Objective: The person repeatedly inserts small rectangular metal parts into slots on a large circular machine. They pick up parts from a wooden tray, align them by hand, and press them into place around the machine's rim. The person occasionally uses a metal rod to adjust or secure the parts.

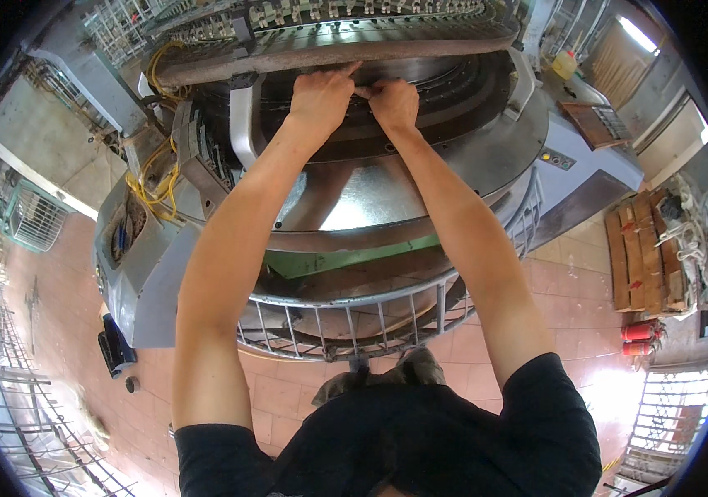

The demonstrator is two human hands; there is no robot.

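Note:
Both my arms reach forward over a large round machine with a dark metal ring (453, 124), which looks like a circular knitting machine. My left hand (321, 101) is on the ring's inner part, its index finger stretched toward the right and its other fingers curled under. Close beside it, my right hand (395, 104) has its fingers closed, with the thumb side turned to the left hand. The fingertips nearly meet below the machine's brown upper rim (337, 60). Whatever small part lies between or under the fingers is hidden.
A curved silver bracket (244, 124) stands left of my left forearm. Yellow tubing (155, 186) hangs at the left. A metal guard rail (354, 327) curves in front of my body. Wooden pallets (640, 253) and red cylinders (640, 340) are at the right.

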